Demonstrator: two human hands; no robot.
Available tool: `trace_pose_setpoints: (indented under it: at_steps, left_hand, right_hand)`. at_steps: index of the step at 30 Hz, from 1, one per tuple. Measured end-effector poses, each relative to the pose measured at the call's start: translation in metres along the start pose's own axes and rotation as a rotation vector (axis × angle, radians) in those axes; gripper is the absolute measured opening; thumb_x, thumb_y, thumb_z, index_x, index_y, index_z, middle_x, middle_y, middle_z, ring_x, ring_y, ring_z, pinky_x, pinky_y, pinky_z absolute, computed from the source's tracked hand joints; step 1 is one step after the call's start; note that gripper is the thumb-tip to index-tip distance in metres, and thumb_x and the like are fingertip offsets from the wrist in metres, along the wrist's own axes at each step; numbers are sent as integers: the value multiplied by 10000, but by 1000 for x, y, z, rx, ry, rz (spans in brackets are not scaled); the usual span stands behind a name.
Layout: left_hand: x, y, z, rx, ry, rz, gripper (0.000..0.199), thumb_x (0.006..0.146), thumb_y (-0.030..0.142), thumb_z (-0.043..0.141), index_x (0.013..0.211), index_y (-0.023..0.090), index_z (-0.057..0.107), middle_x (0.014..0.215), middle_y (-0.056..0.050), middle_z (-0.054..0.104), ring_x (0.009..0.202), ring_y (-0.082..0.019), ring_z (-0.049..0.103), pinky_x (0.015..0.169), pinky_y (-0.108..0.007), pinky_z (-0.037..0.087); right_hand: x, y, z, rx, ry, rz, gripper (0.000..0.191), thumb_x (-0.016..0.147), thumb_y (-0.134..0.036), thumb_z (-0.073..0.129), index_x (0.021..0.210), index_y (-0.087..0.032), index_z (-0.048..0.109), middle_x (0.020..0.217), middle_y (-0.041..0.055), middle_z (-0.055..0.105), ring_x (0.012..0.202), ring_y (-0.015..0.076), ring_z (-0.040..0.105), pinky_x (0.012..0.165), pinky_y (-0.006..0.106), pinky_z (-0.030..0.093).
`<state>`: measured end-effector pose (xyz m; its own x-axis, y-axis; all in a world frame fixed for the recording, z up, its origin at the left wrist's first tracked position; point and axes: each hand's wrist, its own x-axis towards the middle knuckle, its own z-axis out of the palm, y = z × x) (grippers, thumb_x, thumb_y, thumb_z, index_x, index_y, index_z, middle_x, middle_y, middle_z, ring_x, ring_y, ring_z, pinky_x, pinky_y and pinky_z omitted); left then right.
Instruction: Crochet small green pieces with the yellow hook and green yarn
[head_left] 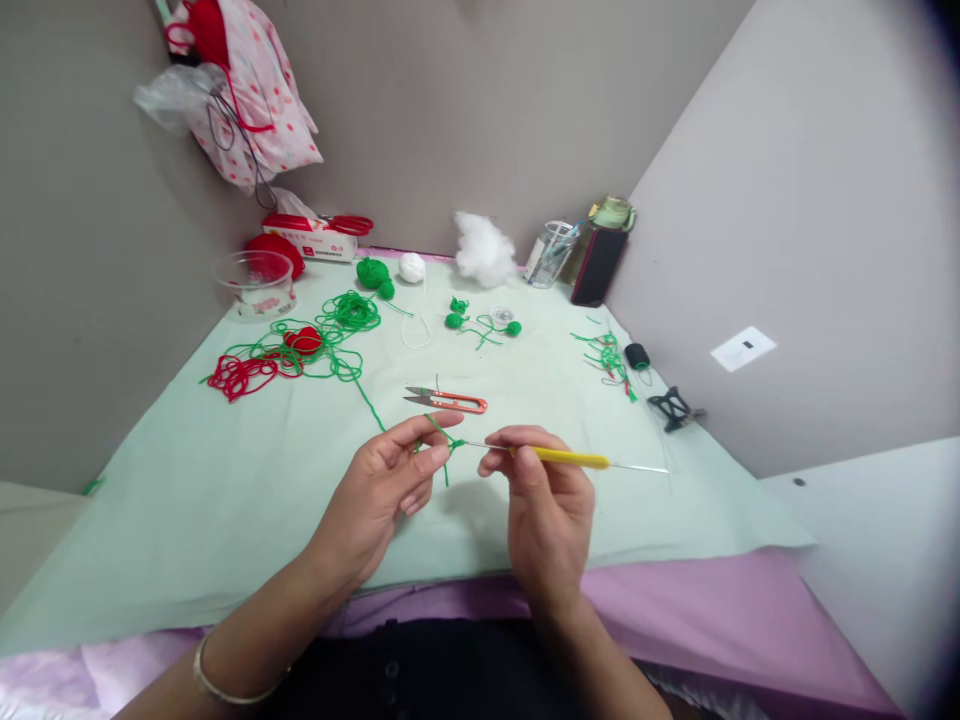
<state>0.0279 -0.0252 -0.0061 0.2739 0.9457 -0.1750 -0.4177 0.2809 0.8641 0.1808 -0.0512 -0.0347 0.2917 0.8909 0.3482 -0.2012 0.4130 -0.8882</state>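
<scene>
My left hand [394, 475] pinches green yarn [448, 470], with a strand over its raised index finger and a short tail hanging below the thumb. From there the strand [369, 403] runs back to a loose green tangle on the table. My right hand [551, 505] grips a double-ended crochet hook [562, 457] by its yellow handle. The hook's left tip meets the green loop at my left fingertips; its other metal end points right. Just beyond my hands lie orange-handled thread snips [450, 402], blades to the left.
Red and green yarn tangles [352, 312] lie at left, near a clear tub [255, 300]. Small green crocheted pieces [454, 321], white stuffing [484, 250] and a cup of pens [551, 255] stand farther back. Yarn scraps [609, 355] and a black stand [675, 408] are at right.
</scene>
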Motion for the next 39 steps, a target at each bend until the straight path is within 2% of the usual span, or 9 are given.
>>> trace_pose_setpoints:
  at_steps: [2, 5, 16, 23, 26, 31, 39]
  left_hand:
    - [0, 0, 0, 8, 1, -8, 299, 828, 278, 879, 1116, 207, 845, 799, 22, 588, 482, -8, 327, 475, -207, 258]
    - [-1, -1, 1, -2, 16, -19, 310, 817, 293, 891, 1112, 208, 846, 818, 18, 593, 479, -2, 334, 476, -206, 258]
    - [0, -1, 3, 6, -3, -24, 317, 837, 302, 869, 1133, 194, 834, 715, 50, 519, 483, -23, 306, 484, -220, 249]
    - [0, -2, 3, 8, -7, -30, 287, 850, 306, 867, 1117, 202, 845, 741, 38, 567, 480, -14, 312, 484, -217, 243]
    - [0, -3, 2, 5, -9, -29, 282, 850, 301, 869, 1113, 202, 848, 695, 54, 528, 479, -17, 309, 484, -213, 235]
    - [1, -3, 1, 7, -10, -30, 282, 859, 302, 861, 1122, 204, 842, 745, 38, 569, 490, -19, 303, 488, -219, 242]
    - [4, -2, -1, 26, -41, -16, 171, 866, 286, 843, 985, 168, 812, 665, 62, 531, 482, -24, 331, 490, -203, 273]
  right_hand:
    - [0, -1, 1, -37, -37, -58, 155, 1028, -267, 662, 1047, -275, 816, 1013, 42, 755, 786, 148, 715, 760, 327, 600]
    - [0, -3, 1, -80, -89, -65, 180, 1033, -242, 651, 1070, -286, 821, 999, 42, 758, 786, 152, 717, 752, 329, 593]
    - [0, 0, -2, -56, -23, 36, 149, 1022, -303, 671, 1034, -242, 806, 1003, 55, 772, 772, 153, 721, 741, 326, 628]
    - [2, -1, 1, 2, 42, 39, 129, 1010, -311, 691, 1008, -243, 801, 970, 42, 763, 754, 140, 720, 719, 307, 641]
    - [1, -1, 0, 11, 26, 45, 123, 1015, -284, 687, 1015, -254, 807, 986, 31, 760, 768, 127, 728, 735, 288, 643]
    - [0, -3, -1, -9, -23, 54, 133, 1019, -273, 682, 1018, -249, 813, 994, 36, 761, 787, 138, 748, 750, 299, 658]
    - [0, -3, -2, 13, 14, 51, 127, 1021, -271, 686, 1024, -256, 812, 989, 25, 775, 801, 144, 781, 774, 295, 670]
